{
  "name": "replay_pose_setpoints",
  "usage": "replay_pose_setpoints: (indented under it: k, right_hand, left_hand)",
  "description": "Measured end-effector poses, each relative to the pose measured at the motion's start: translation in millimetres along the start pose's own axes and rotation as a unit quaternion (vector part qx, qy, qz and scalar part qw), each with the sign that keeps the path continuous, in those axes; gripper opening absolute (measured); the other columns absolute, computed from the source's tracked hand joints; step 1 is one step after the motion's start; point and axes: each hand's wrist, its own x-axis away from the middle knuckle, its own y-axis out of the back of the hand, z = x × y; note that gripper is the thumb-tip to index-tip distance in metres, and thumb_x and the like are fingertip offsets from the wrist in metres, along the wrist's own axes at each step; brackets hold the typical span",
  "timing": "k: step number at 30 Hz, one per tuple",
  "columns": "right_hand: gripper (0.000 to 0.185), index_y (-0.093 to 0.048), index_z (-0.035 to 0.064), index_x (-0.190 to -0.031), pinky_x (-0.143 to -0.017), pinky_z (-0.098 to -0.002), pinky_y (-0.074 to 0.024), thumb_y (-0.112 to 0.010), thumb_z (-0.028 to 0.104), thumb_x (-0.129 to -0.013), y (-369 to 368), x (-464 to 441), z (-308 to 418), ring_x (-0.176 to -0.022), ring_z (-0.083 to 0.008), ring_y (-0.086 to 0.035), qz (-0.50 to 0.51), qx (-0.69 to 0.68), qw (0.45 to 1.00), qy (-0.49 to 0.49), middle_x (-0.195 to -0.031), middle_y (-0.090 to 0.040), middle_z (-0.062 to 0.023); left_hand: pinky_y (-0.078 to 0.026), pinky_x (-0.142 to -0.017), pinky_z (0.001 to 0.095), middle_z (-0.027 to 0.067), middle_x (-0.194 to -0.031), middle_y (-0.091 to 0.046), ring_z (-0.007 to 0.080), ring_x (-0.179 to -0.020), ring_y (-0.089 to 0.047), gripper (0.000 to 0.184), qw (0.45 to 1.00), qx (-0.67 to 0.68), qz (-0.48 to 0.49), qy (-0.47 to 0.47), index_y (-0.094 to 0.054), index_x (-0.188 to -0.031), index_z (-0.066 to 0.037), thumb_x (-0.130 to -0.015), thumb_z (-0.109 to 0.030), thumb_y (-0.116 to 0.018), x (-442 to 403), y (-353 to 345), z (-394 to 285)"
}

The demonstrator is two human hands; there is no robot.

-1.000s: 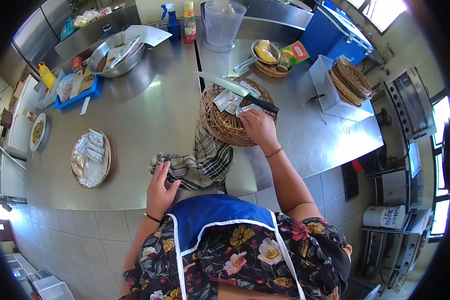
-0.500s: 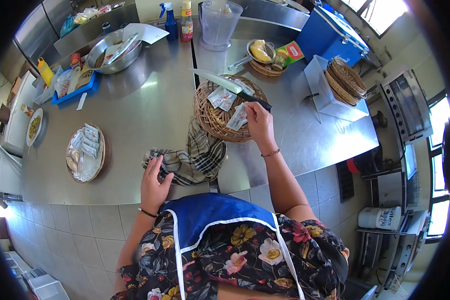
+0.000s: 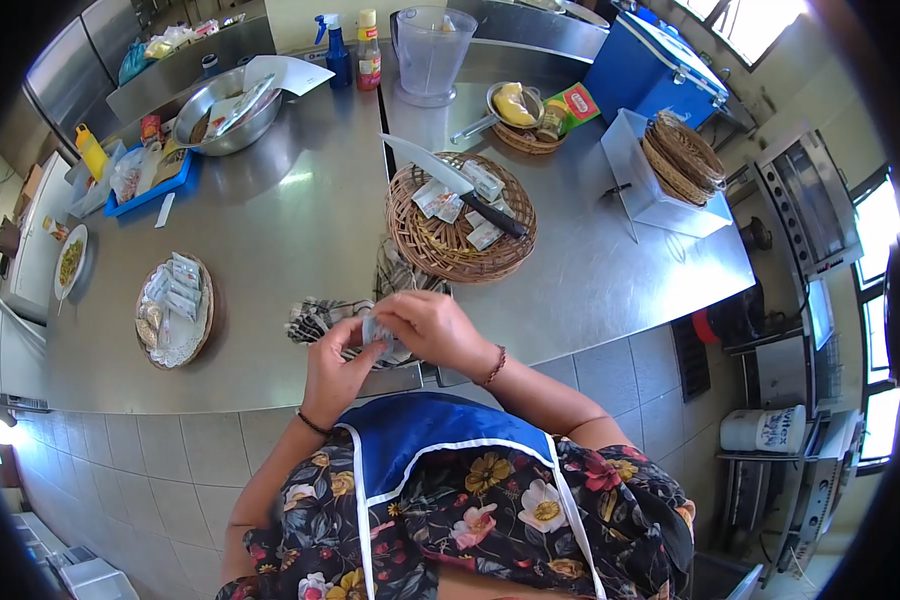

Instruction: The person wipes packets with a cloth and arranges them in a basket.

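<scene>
A small white sachet [image 3: 375, 331] is pinched between my two hands, above the checked cloth [image 3: 320, 317] near the table's front edge. My left hand [image 3: 338, 365] holds its lower left side. The fingers of my right hand [image 3: 432, 328] close on its upper part and partly hide it. Beyond them, the wicker basket tray [image 3: 440, 262] carries several more sachets [image 3: 436, 200]. A large knife [image 3: 445, 175] with a black handle lies across it. To the left, a round basket [image 3: 210, 312] with a paper doily holds sachets in a row and small bags.
A steel bowl [image 3: 260, 130], a blue tray [image 3: 150, 197] and a plate of food [image 3: 71, 262] stand at the left. A clear jug [image 3: 433, 60] and bottles are at the back. On the right are a strainer [image 3: 515, 105], a plastic bin [image 3: 660, 195] and a blue cooler [image 3: 650, 70].
My right hand has come from the wicker tray, bringing a sachet towards me. My left hand has lifted from the cloth and closed on the sachet too.
</scene>
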Motion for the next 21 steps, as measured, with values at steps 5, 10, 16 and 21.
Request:
replay_pose_setpoints:
  k: [5, 10, 16, 21]
  right_hand:
    - [0.017, -0.066, 0.0002, -0.098, -0.064, -0.0334, -0.0541, -0.073, 0.011, -0.086, -12, 6, 14, -0.068, -0.0198, -0.068, 0.011, -0.123, 0.986, -0.115, -0.080, -0.068, -0.0106]
    - [0.017, -0.066, 0.0017, -0.093, -0.059, -0.0353, -0.0513, -0.075, 0.011, -0.082, -27, 16, 6, -0.064, -0.0232, -0.066, 0.062, -0.117, 0.980, -0.148, -0.072, -0.066, -0.0124]
    - [0.015, -0.066, 0.0042, -0.088, -0.058, -0.0394, -0.0501, -0.073, 0.017, -0.083, -31, 14, 13, -0.066, -0.0307, -0.064, 0.065, 0.017, 0.997, -0.044, -0.074, -0.064, -0.0116]
    - [0.018, -0.068, 0.0063, -0.094, -0.064, -0.0395, -0.0518, -0.071, 0.021, -0.085, -47, 3, 23, -0.076, -0.0314, -0.066, 0.088, -0.008, 0.996, 0.013, -0.081, -0.065, -0.0125]
  left_hand:
    - [-0.048, -0.066, 0.0232, 0.0003, -0.079, -0.068, 0.0054, -0.071, -0.059, 0.012, 0.997, 0.063, -0.033, 0.024, -0.068, -0.097, -0.001, -0.085, -0.004, -0.072, 8, 5, 16]
    - [-0.047, -0.065, 0.0223, -0.0020, -0.080, -0.067, 0.0040, -0.072, -0.057, 0.009, 0.996, 0.080, -0.029, 0.016, -0.068, -0.095, -0.002, -0.087, -0.003, -0.071, 16, 12, 34]
    - [-0.047, -0.066, 0.0232, 0.0041, -0.087, -0.068, 0.0100, -0.074, -0.060, 0.011, 0.994, 0.001, -0.070, -0.084, -0.070, -0.096, -0.002, -0.084, 0.000, -0.071, 20, 26, 11]
    - [-0.047, -0.066, 0.0242, 0.0070, -0.088, -0.068, 0.0122, -0.075, -0.061, 0.009, 0.993, -0.037, -0.060, -0.091, -0.071, -0.092, -0.001, -0.083, 0.001, -0.071, 26, 61, 8]
